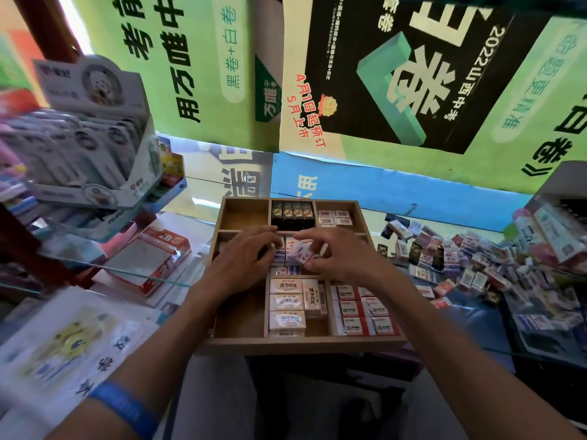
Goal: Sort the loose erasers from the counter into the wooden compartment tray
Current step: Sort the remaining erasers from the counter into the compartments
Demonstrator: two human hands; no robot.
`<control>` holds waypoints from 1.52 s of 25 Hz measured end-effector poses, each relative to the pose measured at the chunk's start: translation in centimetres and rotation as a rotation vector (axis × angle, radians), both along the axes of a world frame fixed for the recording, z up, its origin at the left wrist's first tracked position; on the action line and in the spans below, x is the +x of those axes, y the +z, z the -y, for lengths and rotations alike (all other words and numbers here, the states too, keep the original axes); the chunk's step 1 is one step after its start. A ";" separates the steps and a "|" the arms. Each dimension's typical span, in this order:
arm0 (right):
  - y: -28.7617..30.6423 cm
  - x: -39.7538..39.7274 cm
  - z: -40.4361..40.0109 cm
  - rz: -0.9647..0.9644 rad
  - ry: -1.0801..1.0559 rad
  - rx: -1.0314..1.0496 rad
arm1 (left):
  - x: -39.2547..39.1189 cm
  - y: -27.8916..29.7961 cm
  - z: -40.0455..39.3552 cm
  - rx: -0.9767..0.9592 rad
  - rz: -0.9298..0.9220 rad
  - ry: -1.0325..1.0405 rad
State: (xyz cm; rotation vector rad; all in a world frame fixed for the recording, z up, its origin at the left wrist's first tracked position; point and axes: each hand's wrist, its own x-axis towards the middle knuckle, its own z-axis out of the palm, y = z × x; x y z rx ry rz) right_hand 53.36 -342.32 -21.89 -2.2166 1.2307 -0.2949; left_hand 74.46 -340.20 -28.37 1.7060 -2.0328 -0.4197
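Wooden tray middle row: my right hand pinches a tilted eraser; my left hand presses neighbouring erasers with curled fingers.

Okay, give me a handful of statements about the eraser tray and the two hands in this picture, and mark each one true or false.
1. The black erasers stand in the far middle compartment of the wooden tray. True.
2. The far left compartment is packed with erasers. False: it holds none.
3. The pile of loose erasers lies on the counter to the right of the tray. True.
4. The right hand rests flat on the pile. False: it is over the tray's middle row, fingers pinching a small white eraser.
5. The left hand is over the tray's middle row too. True.
6. A blue band is on the right wrist. False: it is on the left.
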 end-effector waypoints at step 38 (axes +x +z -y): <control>-9.7 -25.6 -7.0 -0.162 -1.253 -0.431 | -5.7 2.4 -1.6 0.042 0.328 0.097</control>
